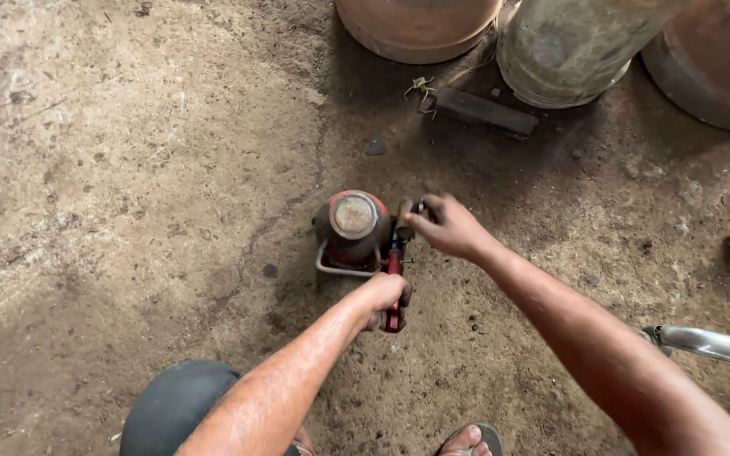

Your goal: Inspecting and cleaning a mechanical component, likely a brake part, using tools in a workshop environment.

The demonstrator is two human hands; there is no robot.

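Your red bottle jack point(353, 230) sits upright on the dirt floor point(128, 169), right in front of you, its round rusty cap facing the camera. Your left hand point(386, 297) is wrapped tight around the red pump handle point(394, 287) that runs out of the jack's side socket toward you. Your right hand point(445, 225) is up at the socket end, fingers pinched on the small dark fitting there, just beside the jack body. So your hands are apart, each clamped on its own part. This thing looks heavy, all stiff steel, and its grimy, oily-looking skin could be slippery. I'd judge the thin wire carry handle point(341, 268) at the base the surest hold for lifting it; the pump handle may only be slotted in, so don't trust it with the weight. Three big drums point(568, 51) stand behind, well apart from you.
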